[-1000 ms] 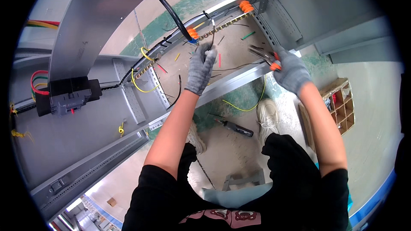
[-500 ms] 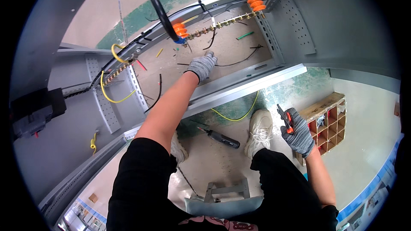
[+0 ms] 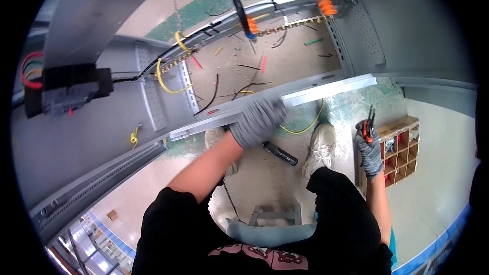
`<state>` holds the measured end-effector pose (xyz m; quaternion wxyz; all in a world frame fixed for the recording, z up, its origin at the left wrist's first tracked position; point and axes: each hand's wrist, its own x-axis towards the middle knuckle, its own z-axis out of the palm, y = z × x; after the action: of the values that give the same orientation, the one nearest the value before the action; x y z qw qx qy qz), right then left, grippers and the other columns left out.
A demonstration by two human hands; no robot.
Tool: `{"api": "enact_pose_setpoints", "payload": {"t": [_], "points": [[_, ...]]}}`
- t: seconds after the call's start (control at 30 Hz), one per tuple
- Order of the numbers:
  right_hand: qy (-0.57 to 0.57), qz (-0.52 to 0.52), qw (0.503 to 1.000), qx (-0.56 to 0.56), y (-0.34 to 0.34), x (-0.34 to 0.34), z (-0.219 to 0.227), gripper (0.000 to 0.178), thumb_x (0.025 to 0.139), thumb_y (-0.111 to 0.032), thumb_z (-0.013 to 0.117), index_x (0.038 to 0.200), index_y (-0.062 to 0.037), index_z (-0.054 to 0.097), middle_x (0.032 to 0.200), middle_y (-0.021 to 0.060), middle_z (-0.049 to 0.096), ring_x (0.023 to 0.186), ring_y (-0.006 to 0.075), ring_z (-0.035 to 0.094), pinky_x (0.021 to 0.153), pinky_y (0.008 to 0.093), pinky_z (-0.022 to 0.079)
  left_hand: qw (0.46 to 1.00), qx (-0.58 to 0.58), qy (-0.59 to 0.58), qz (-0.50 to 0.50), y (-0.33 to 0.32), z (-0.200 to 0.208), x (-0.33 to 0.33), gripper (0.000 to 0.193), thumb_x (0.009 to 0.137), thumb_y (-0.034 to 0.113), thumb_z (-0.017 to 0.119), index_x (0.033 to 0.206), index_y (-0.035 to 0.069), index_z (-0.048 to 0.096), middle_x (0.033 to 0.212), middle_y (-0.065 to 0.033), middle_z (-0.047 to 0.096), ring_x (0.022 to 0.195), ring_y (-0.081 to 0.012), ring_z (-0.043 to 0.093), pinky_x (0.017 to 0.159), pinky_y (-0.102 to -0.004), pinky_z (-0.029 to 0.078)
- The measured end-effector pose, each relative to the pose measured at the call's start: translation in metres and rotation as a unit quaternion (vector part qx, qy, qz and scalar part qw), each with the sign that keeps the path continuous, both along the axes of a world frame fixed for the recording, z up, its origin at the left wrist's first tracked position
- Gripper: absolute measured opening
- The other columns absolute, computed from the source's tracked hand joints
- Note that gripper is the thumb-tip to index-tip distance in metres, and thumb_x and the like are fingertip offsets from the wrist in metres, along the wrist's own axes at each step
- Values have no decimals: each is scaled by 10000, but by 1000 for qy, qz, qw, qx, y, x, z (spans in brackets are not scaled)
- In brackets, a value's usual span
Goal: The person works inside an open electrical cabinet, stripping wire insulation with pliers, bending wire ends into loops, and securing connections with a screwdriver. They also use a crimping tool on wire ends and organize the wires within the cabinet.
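Left hand [image 3: 260, 122]: gloved, blurred, overlapping the metal rail [image 3: 331, 90]; finger spread cannot be determined. Black screwdriver [image 3: 281, 154]: on floor [image 3: 265, 191]. Right hand [image 3: 370, 154]: gloved, fingers wrapped around orange-handled pliers [image 3: 368, 128], at compartmented box's [image 3: 402, 124] left edge.

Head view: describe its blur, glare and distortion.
In the head view, the gloved left hand is smeared, likely motion blur; the pliers in the right hand look clearer; the front rail shines with glare; the blue floor strip curves near the rim.
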<state>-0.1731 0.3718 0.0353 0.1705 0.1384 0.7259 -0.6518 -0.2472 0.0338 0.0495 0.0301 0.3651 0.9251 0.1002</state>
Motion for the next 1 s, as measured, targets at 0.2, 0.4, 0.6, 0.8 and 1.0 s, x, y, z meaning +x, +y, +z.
{"api": "enact_pose_setpoints", "payload": {"t": [0.2, 0.4, 0.6, 0.8, 1.0], "points": [[-14, -78, 997, -18, 8, 4, -4, 292, 805, -52, 610, 1087, -63, 534, 862, -52, 473, 755, 42, 437, 685, 179, 384, 964, -97, -241, -50, 25, -82, 77, 391, 842, 193, 509, 1217, 86, 525, 998, -147, 592, 806, -260, 621, 618, -375, 513], [-40, -85, 995, -34, 13, 4, -11, 274, 820, -59, 606, 1085, -74, 538, 839, -58, 467, 735, 30, 440, 663, 185, 392, 981, 83, -111, -135, 29, -50, 62, 329, 844, 160, 482, 1146, 55, 561, 947, -129, 615, 849, -254, 613, 715, -396, 497], [-3, -70, 997, -28, -13, -17, -2, 303, 842, -126, 638, 1114, -38, 535, 865, -15, 544, 771, 83, 512, 684, 214, 430, 996, 40, 81, -16, -9, 34, -52, 328, 838, 125, 477, 1149, 97, 578, 1076, -103, 615, 923, -252, 604, 771, -362, 479], [8, -45, 999, -26, -20, -25, 12, 293, 860, -168, 628, 1096, -31, 520, 930, 17, 545, 868, 106, 526, 779, 258, 453, 993, -54, 91, -60, 0, 73, -70, 323, 823, 106, 497, 1131, 92, 592, 1219, -110, 553, 1053, -241, 556, 846, -361, 454], [15, -23, 1000, -1, -12, -20, 3, 245, 856, -137, 613, 1063, -34, 532, 927, 11, 520, 879, 119, 484, 804, 276, 427, 989, -95, -9, -110, 29, 38, -28, 279, 839, 140, 475, 1085, 77, 591, 1081, -137, 597, 1009, -274, 566, 865, -381, 455]]}}
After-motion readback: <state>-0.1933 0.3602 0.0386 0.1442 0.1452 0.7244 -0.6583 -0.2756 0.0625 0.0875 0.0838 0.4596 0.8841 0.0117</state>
